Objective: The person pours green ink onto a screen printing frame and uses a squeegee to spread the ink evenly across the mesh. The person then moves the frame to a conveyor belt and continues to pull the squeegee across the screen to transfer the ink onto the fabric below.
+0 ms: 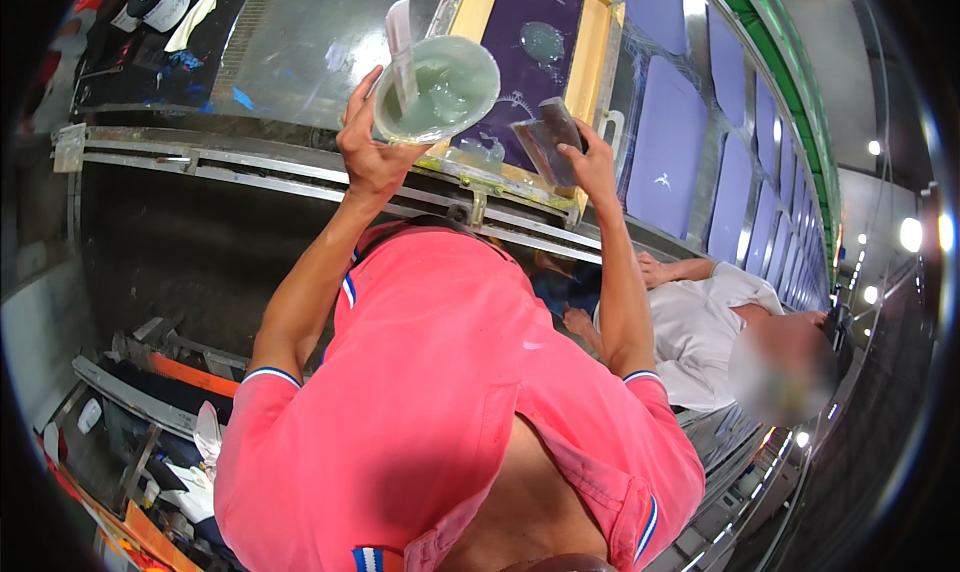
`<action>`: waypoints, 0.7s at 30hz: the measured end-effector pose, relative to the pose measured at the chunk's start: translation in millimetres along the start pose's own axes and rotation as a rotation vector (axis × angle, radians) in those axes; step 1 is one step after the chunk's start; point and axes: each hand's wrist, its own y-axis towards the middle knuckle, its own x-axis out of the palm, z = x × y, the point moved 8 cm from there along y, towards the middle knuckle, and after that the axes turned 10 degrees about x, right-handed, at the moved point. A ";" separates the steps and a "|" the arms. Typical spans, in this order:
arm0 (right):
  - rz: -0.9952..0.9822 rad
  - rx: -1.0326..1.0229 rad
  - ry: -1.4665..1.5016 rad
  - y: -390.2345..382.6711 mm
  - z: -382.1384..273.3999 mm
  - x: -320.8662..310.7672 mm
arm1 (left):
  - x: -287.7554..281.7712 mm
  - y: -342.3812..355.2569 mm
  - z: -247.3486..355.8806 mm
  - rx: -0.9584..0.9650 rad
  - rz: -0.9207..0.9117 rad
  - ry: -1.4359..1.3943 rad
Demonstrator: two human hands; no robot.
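Head view: left hand clasps a tub, fingers partly hidden; right hand pinches a scraper.

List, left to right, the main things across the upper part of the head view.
Black-and-white tub → cup of greenish gel → flat scraper → lilac panel with a white mark → green rail.
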 end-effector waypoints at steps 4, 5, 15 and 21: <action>-0.150 0.081 -0.075 39.6 21.2 33.4 | -10.8 -8.3 1.3 -0.040 0.039 0.040; -0.204 0.110 0.002 44.2 19.6 43.3 | -12.0 -10.3 4.3 -0.049 0.037 0.056; -0.619 -0.275 -0.268 66.6 -92.5 154.4 | -24.6 -19.8 11.1 -0.148 0.161 0.067; -0.734 -0.297 -0.209 70.9 -74.0 170.7 | -35.0 -26.5 9.6 -0.153 0.202 0.053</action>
